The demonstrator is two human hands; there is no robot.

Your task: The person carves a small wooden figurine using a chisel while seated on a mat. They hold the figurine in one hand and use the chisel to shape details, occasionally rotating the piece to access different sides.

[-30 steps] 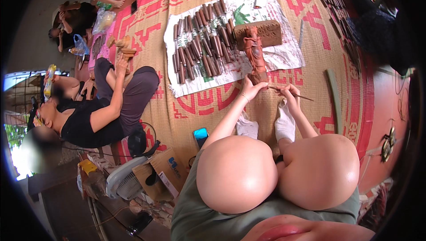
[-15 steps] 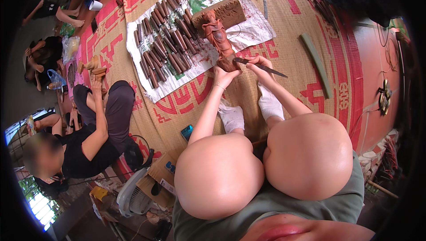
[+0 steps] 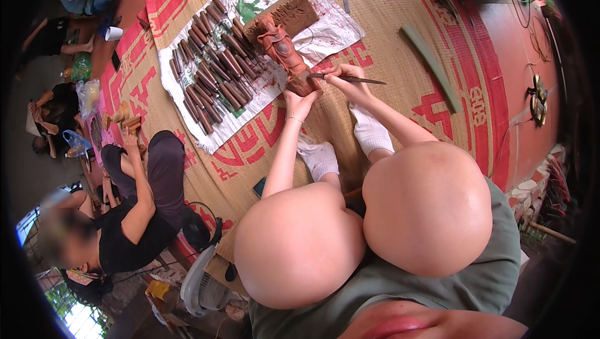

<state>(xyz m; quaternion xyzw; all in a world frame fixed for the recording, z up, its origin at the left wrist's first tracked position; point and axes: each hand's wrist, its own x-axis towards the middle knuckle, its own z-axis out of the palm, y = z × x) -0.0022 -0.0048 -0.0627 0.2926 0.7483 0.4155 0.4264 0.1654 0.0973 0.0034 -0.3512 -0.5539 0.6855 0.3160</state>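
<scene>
A reddish-brown carved wooden figure (image 3: 281, 51) lies slanted, its upper end resting against a brown block with a carved face (image 3: 303, 14). My left hand (image 3: 301, 105) is closed around the figure's base from the near side. In my right hand (image 3: 351, 86) is a slim dark tapered file (image 3: 370, 80), held like a pen. One end of the file meets the base just above my left hand, and its pointed end sticks out to the right. Whether its tip touches the wood is hard to tell. Several wooden-handled carving tools (image 3: 215, 70) lie in rows left of the figure.
Under the tools and block is a white printed sheet (image 3: 219, 142) on a red-patterned woven mat (image 3: 400, 101). A greenish bar (image 3: 431, 67) lies to the right. At left sits a co-worker (image 3: 140, 208) holding a wooden piece. A fan (image 3: 203, 286) stands at lower left.
The whole view has shifted, so the mat and figure appear farther left. The file in my right hand now lies more level. Both hands keep their holds.
</scene>
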